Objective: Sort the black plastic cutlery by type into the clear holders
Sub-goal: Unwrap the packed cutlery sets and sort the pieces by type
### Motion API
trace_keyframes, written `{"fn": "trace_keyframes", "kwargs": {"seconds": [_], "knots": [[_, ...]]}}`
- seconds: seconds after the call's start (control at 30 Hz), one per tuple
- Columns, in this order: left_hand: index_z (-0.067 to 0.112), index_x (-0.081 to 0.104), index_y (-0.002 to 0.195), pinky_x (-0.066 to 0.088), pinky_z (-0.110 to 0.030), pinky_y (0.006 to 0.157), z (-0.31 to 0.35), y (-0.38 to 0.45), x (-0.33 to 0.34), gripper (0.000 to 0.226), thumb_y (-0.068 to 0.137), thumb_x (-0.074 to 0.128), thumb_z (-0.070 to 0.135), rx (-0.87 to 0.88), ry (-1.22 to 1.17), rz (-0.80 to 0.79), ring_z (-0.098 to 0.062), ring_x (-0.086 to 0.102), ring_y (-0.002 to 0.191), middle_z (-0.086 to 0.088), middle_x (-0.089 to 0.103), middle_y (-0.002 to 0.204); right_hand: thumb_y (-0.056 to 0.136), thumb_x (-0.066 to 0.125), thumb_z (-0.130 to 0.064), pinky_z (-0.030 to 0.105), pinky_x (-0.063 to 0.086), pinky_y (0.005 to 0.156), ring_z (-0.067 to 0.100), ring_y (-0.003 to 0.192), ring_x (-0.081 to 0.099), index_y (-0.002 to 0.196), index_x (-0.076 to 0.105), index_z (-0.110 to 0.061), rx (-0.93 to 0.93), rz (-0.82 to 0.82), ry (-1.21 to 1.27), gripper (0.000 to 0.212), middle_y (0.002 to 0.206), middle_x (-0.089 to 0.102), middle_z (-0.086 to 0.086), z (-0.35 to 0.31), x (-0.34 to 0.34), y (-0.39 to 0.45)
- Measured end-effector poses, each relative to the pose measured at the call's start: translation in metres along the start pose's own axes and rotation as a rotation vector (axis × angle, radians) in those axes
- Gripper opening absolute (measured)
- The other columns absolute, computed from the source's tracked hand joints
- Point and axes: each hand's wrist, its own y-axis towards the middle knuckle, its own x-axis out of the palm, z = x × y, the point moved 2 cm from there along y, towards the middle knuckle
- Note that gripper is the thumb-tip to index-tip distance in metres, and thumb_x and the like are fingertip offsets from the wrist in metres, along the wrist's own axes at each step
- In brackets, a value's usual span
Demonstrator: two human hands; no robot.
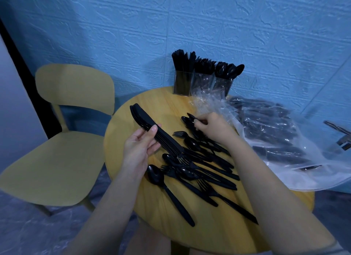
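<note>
While gripping a stack of knives (150,129) above the round table (121,140), left hand (139,147) curled round the handles; right hand (210,126) pinching spoons (188,119) from the loose pile (197,165), near the clear holders (201,77) at the table's far edge. No readable writing anywhere.

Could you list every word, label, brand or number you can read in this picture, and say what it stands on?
None: no readable text shows anywhere.
The clear holders, the plastic bag and the black cutlery on the table show no print or label.
</note>
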Motion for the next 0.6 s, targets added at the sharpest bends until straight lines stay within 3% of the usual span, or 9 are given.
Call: {"fn": "trace_keyframes", "kwargs": {"seconds": [0.07, 0.2, 0.37, 0.5, 0.6], "knots": [[0.008, 0.059, 0.120, 0.057, -0.025, 0.079, 0.000, 0.000, 0.000, 0.034, 0.087, 0.063, 0.018, 0.002, 0.004, -0.002, -0.011, 0.070, 0.091, 0.005, 0.074, 0.096, 0.097, 0.048, -0.029, 0.020, 0.033, 0.050, 0.005, 0.054, 0.047, 0.096, 0.070, -0.011, -0.002, -0.002, 0.059, 0.028, 0.080, 0.067, 0.002, 0.004, -0.007, -0.004], [0.007, 0.057, 0.123, 0.057, -0.025, 0.079, 0.000, 0.000, 0.000, 0.039, 0.087, 0.063, 0.018, -0.007, 0.007, -0.002, -0.011, 0.069, 0.094, 0.004, 0.074, 0.099, 0.095, 0.049, -0.027, 0.026, 0.039, 0.056, 0.012, 0.053, 0.046, 0.079, 0.070, -0.014, 0.006, -0.073, 0.090, 0.030, 0.082, 0.069, 0.018, 0.013, -0.010, -0.007], [0.006, 0.058, 0.122, 0.058, -0.024, 0.077, 0.000, 0.001, -0.001, 0.037, 0.087, 0.063, 0.017, -0.006, 0.019, 0.012, -0.013, 0.069, 0.094, 0.001, 0.073, 0.103, 0.093, 0.055, -0.041, 0.030, 0.051, 0.082, 0.014, 0.088, 0.063, 0.108, 0.070, -0.022, 0.006, -0.082, 0.062, 0.029, 0.099, 0.069, -0.005, 0.019, -0.012, -0.011], [0.005, 0.058, 0.121, 0.058, -0.024, 0.077, -0.001, -0.001, -0.001, 0.036, 0.087, 0.063, 0.015, -0.012, 0.009, 0.016, -0.014, 0.070, 0.092, 0.002, 0.074, 0.098, 0.092, 0.059, -0.031, 0.025, 0.045, 0.083, 0.012, 0.093, 0.060, 0.109, 0.070, -0.018, 0.048, 0.113, 0.173, 0.023, 0.100, 0.065, -0.007, 0.020, -0.023, -0.011], [0.007, 0.060, 0.118, 0.058, -0.024, 0.078, -0.001, -0.002, -0.001, 0.032, 0.088, 0.063, 0.015, -0.007, 0.016, 0.016, -0.013, 0.070, 0.090, 0.001, 0.073, 0.102, 0.091, 0.062, -0.021, 0.026, 0.045, 0.081, 0.016, 0.096, 0.060, 0.105, 0.070, -0.018, 0.073, -0.019, -0.067, 0.016, 0.103, 0.068, -0.001, 0.024, -0.014, -0.007]]}}
